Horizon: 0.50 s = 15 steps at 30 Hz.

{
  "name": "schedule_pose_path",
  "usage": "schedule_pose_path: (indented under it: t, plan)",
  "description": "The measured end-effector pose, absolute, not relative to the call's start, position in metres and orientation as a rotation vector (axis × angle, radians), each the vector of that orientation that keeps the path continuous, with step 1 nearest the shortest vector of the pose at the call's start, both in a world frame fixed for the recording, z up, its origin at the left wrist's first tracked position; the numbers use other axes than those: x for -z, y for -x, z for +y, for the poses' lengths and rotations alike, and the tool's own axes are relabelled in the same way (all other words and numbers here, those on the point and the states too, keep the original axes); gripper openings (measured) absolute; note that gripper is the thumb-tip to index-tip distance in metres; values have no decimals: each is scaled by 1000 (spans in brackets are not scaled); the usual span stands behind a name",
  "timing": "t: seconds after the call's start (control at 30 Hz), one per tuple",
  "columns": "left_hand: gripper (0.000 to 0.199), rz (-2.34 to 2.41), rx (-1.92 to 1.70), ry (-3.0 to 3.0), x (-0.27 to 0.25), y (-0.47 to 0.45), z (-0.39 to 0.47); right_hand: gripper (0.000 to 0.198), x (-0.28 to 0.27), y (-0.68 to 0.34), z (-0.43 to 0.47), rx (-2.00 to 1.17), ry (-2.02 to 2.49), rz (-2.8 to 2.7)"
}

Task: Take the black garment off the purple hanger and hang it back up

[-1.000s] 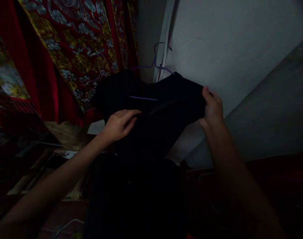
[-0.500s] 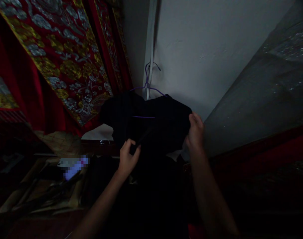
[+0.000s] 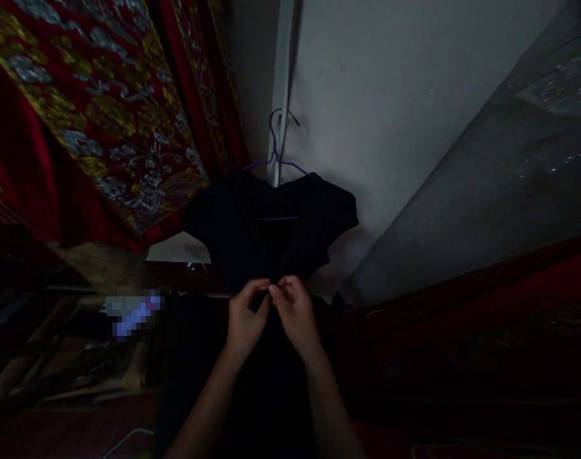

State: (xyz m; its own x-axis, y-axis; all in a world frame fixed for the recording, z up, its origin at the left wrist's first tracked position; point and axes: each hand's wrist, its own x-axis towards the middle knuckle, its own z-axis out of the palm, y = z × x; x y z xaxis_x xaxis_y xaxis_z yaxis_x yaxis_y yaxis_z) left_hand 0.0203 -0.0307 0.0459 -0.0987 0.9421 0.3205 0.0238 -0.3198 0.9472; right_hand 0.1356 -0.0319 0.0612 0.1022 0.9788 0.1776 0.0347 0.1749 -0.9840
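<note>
A dark short-sleeved garment (image 3: 314, 217), with an open V-shaped front, hangs on a purple hanger (image 3: 274, 155). The hanger's hook is up against a narrow white strip on the wall. Both of my hands meet at the low point of the V. My left hand (image 3: 248, 319) pinches the garment's left front edge between thumb and fingers. Close against it, my right hand (image 3: 296, 312) pinches the other front edge, its fingertips touching those of the left. Whether a button lies between the fingertips is too dark to tell.
Red cloth (image 3: 142, 127) embroidered in gold and silver hangs at the left. A pale wall (image 3: 367, 95) stands behind, with clear plastic sheeting (image 3: 501, 172) on the right. A wooden frame-like piece (image 3: 132, 370) sits low at the left, with a blurred bluish object above it.
My right hand has left the garment's right sleeve and come in to the middle, beside my left hand. The two front edges are now drawn together there.
</note>
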Motion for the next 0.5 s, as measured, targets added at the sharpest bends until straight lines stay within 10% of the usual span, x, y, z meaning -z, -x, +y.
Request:
schedule_pose_path:
  t: [0.5]
  plan:
    - [12,1181,-1445,-1497,-53,-11,-39,34,-83,-146,-41,-1287,1112,-1182]
